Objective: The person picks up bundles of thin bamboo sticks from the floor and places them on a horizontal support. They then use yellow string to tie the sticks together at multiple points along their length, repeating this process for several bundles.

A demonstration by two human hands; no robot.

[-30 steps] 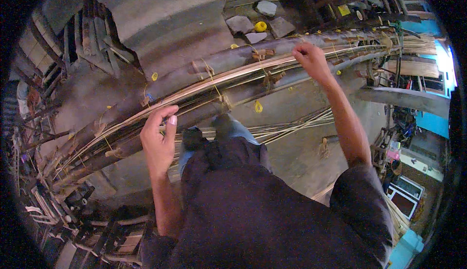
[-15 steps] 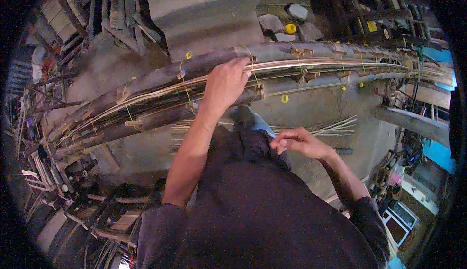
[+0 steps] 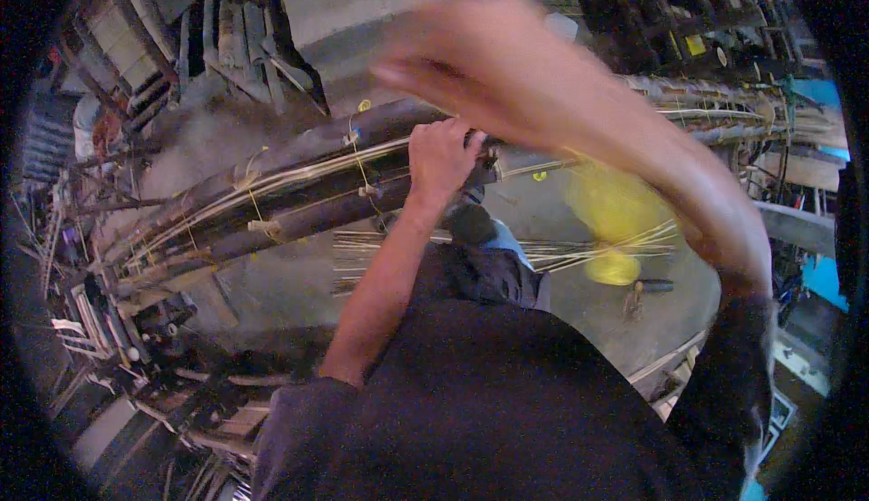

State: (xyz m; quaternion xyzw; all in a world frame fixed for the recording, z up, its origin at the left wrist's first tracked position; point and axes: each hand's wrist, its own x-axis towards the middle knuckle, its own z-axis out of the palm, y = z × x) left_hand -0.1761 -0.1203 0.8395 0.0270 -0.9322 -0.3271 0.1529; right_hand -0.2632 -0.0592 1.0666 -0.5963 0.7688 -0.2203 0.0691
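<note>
My left hand has its fingers curled over a bundle of thin pale strips, at the middle of a long curved frame. The strips run lengthwise between two dark poles, the far pole and the near pole, with thin yellow cords tied across. Above the frame, my right hand is raised to the left of its forearm and smeared by motion, so its grip does not show. Under the right forearm, a bright yellow thing is blurred; its kind cannot be made out.
Below the frame, several loose pale sticks lie on the floor near a short dark rod. Stacked timber stands at the far left. A wooden rack is at the far right. Blue sheeting shows at the right edge.
My right hand has swept up and left from in front of my body to above the frame. My left hand has shifted slightly right and down. The yellow blur has appeared under the right forearm.
</note>
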